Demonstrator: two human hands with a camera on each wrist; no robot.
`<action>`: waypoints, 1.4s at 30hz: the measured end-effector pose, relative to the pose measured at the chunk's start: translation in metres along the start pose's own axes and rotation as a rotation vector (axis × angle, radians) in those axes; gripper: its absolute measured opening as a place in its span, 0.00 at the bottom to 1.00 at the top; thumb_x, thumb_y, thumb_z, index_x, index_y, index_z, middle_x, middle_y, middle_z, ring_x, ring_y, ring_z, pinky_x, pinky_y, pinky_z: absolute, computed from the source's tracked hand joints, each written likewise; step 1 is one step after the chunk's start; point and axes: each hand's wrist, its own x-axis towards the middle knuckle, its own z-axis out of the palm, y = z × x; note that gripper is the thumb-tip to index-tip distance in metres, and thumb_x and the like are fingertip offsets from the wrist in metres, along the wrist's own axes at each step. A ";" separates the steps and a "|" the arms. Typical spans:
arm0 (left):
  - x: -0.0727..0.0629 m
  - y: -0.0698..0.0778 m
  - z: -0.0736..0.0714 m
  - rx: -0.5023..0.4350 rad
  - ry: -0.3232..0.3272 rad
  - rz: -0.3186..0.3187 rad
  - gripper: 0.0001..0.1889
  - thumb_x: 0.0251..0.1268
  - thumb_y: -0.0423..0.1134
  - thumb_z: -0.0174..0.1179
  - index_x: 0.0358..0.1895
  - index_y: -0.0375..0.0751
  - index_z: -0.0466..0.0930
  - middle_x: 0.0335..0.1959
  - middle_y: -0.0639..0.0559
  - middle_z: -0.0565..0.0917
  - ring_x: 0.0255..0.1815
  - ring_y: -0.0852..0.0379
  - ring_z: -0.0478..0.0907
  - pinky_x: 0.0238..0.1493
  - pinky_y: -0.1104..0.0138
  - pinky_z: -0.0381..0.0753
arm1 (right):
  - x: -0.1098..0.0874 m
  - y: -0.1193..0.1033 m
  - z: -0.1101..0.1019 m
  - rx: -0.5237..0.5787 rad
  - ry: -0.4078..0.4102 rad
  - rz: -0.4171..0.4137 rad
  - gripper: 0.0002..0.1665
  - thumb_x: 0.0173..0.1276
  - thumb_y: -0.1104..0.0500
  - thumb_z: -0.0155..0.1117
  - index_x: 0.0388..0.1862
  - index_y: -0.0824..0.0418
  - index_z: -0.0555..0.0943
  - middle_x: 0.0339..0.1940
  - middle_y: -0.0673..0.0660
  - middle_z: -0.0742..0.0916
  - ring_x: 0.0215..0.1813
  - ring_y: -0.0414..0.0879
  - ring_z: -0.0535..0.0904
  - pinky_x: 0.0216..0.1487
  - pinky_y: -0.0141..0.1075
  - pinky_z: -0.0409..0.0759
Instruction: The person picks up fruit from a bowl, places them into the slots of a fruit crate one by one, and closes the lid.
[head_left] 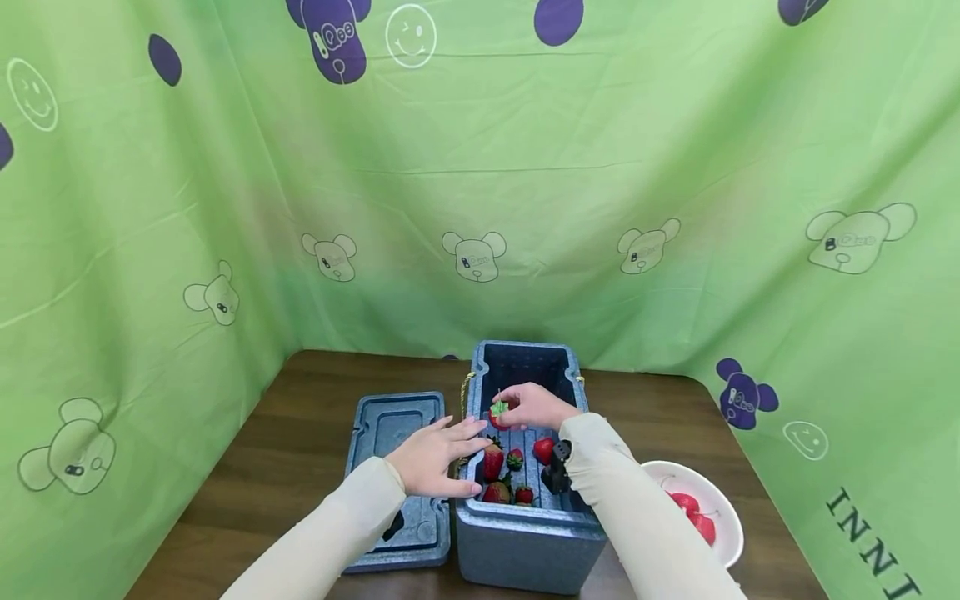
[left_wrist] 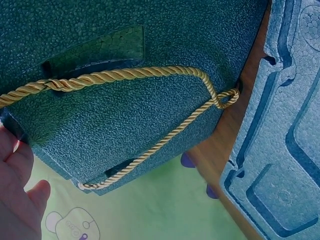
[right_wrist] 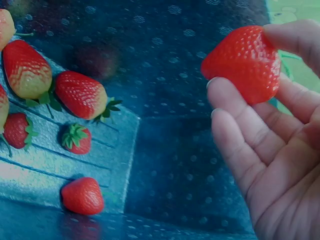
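Observation:
A blue foam box (head_left: 528, 550) stands with its top off, and several strawberries lie on its ribbed floor. Over its inside, my right hand (head_left: 536, 407) pinches a large red strawberry (right_wrist: 245, 65) between thumb and fingers, its green leaves showing in the head view. Below that hand are a small leafy strawberry (right_wrist: 76, 138) and a leafless one (right_wrist: 83, 195). My left hand (head_left: 437, 456) reaches over the left rim of the box with fingers spread and fairly straight, holding nothing. In the left wrist view, a twisted gold rope (left_wrist: 125, 75) runs along the box's side.
The blue foam lid (head_left: 397, 533) lies on the wooden table (head_left: 262, 467), left of the box. To the right, partly behind my right sleeve, a white bowl (head_left: 733, 546) holds red fruits with thin stems. A green printed cloth (head_left: 480, 200) hangs around the table.

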 end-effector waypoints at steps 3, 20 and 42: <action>0.000 0.001 0.000 0.003 0.000 0.006 0.34 0.64 0.59 0.51 0.69 0.44 0.69 0.73 0.47 0.62 0.74 0.52 0.55 0.71 0.50 0.52 | 0.000 0.003 0.005 -0.012 -0.009 0.033 0.21 0.57 0.65 0.63 0.49 0.76 0.79 0.26 0.52 0.84 0.23 0.38 0.76 0.32 0.37 0.81; 0.001 -0.002 0.002 0.009 0.007 0.000 0.34 0.64 0.59 0.52 0.69 0.45 0.69 0.73 0.48 0.62 0.74 0.52 0.55 0.71 0.50 0.52 | 0.003 0.008 0.010 -0.072 -0.063 0.214 0.22 0.57 0.66 0.63 0.52 0.73 0.78 0.33 0.56 0.85 0.24 0.50 0.83 0.24 0.35 0.80; 0.001 0.002 -0.002 -0.002 0.007 0.004 0.34 0.63 0.59 0.54 0.68 0.44 0.70 0.72 0.47 0.63 0.73 0.52 0.57 0.71 0.49 0.53 | -0.043 -0.014 -0.075 -0.086 -0.009 -0.015 0.21 0.61 0.65 0.62 0.53 0.72 0.78 0.41 0.64 0.86 0.26 0.42 0.76 0.28 0.38 0.77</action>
